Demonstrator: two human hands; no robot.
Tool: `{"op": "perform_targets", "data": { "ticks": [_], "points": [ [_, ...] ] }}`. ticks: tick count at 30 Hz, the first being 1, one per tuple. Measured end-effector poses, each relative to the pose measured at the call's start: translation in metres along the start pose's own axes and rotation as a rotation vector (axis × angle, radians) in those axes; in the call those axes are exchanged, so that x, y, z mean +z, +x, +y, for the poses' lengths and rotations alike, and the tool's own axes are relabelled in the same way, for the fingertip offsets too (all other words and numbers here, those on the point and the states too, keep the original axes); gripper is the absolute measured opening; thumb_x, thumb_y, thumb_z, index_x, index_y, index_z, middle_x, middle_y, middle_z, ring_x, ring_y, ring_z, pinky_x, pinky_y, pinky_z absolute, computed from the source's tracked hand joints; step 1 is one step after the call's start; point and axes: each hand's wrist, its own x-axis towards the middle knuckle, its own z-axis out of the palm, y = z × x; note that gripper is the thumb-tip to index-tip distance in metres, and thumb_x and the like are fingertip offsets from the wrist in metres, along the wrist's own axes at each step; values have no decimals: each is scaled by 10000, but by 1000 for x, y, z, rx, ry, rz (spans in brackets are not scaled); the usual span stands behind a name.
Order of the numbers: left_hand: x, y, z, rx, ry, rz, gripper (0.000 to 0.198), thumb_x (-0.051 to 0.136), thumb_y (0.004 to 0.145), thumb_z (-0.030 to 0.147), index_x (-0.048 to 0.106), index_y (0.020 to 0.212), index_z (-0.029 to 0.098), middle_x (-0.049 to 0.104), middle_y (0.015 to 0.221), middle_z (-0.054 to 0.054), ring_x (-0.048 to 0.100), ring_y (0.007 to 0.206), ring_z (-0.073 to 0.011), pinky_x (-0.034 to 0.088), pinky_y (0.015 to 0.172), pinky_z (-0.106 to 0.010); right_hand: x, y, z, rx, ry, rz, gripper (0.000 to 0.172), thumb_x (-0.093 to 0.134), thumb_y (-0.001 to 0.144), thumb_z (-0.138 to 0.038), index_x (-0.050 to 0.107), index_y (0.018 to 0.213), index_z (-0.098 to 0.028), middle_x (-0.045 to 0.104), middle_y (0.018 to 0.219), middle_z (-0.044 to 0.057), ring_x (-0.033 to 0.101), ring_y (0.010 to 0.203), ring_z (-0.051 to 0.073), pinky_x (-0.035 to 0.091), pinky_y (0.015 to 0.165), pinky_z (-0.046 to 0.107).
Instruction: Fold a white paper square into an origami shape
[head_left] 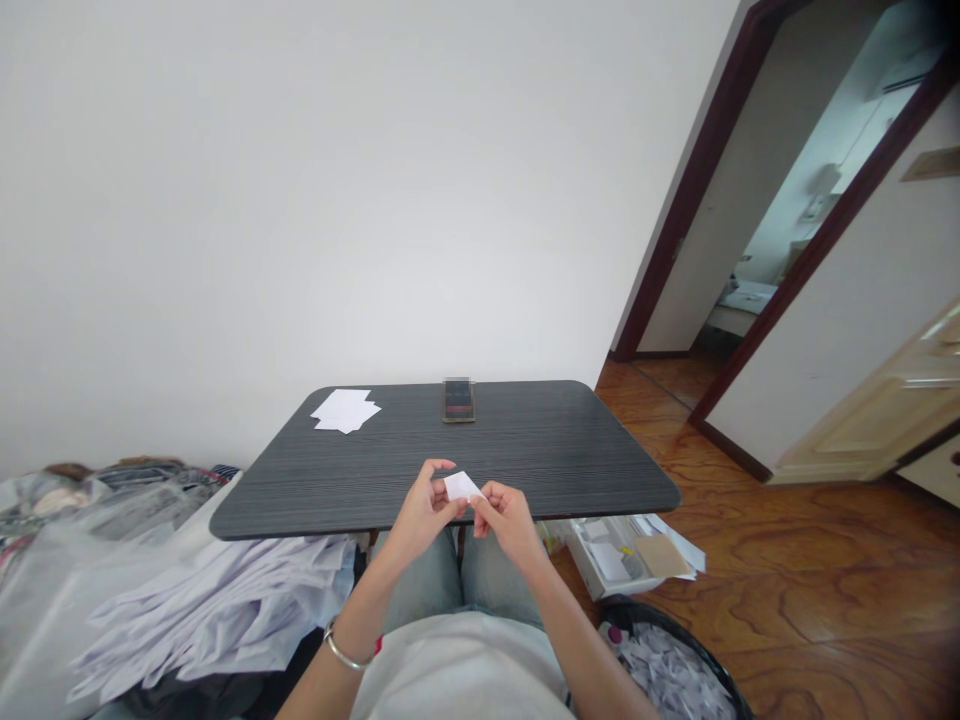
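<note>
A small piece of white paper (463, 486), with angled edges that look folded, is held up between my two hands over the table's near edge. My left hand (426, 508) pinches its left side between thumb and fingers. On the other side, my right hand (504, 512) grips the lower right corner with thumb and forefinger. Several white paper pieces (345, 410) lie in an overlapping pile at the table's far left. A phone-like dark rectangle (458, 400) rests at the middle of the far edge.
The dark table (555, 440) stands against a white wall. Folded white cloth (225, 610) is heaped at the lower left. On the wooden floor to the right are a box (600, 575) of papers and a black-lined bin (675, 670) full of paper scraps. A doorway opens at right.
</note>
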Motion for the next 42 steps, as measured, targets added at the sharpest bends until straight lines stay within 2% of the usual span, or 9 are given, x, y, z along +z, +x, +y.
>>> {"op": "perform_targets", "data": {
  "ticks": [11,14,18,22,25,30,36,39,42],
  "points": [
    [-15,-3,3,-17,-39,-145,418,569,742,272,325,1069,182,642,750,-28,626,680,-134,477,701,-308,-10,4,1,11,5,-51,257,589,716,-354,494,560,-173,526,415,-54,453,342,74,380,379,180],
    [-13,-3,2,-41,-25,-123,414,554,750,267,324,1082,176,640,745,-27,621,656,-130,480,665,-286,-9,4,1,25,6,-50,252,598,703,-355,498,562,-172,531,414,-52,453,337,74,379,371,179],
    [-8,-2,-1,-23,63,-64,425,594,712,237,340,1046,172,601,651,18,573,532,-100,453,548,-227,-6,2,1,47,-27,-65,229,615,682,-351,525,593,-161,554,426,-39,478,352,81,397,384,187],
    [-6,-2,-2,-16,114,-61,421,580,716,236,336,1050,161,589,653,20,552,515,-94,443,539,-228,-7,1,0,61,-68,-82,231,627,661,-353,536,596,-151,569,436,-26,502,361,90,409,386,192],
    [-9,-1,-2,-23,121,-79,438,580,721,252,326,1064,155,589,653,15,549,513,-97,439,542,-235,-11,2,-1,77,-74,-144,257,606,680,-387,555,618,-143,592,467,-10,534,387,99,432,409,200],
    [-14,0,-5,-20,121,-96,465,595,718,269,321,1078,160,591,645,14,549,501,-101,427,530,-234,-25,5,3,111,-55,-335,302,543,740,-426,589,729,-128,626,531,13,592,457,121,467,463,222],
    [-18,0,-7,-43,123,-121,473,592,719,263,317,1088,153,591,623,13,539,488,-94,423,517,-226,-35,4,2,128,-52,-473,275,495,774,-374,593,814,-120,658,620,39,628,554,134,487,527,236],
    [-19,0,-7,-45,120,-108,477,592,719,262,316,1090,148,590,617,15,533,483,-89,426,513,-223,-34,3,-3,142,-43,-469,260,478,786,-363,584,830,-129,659,639,38,628,565,133,485,522,233],
    [-17,0,-6,-50,127,-97,493,596,715,268,314,1099,143,597,626,8,540,493,-94,436,518,-229,-27,3,-5,124,-56,-377,272,483,788,-397,568,798,-139,642,610,23,610,526,124,474,490,223]
  ]
}}
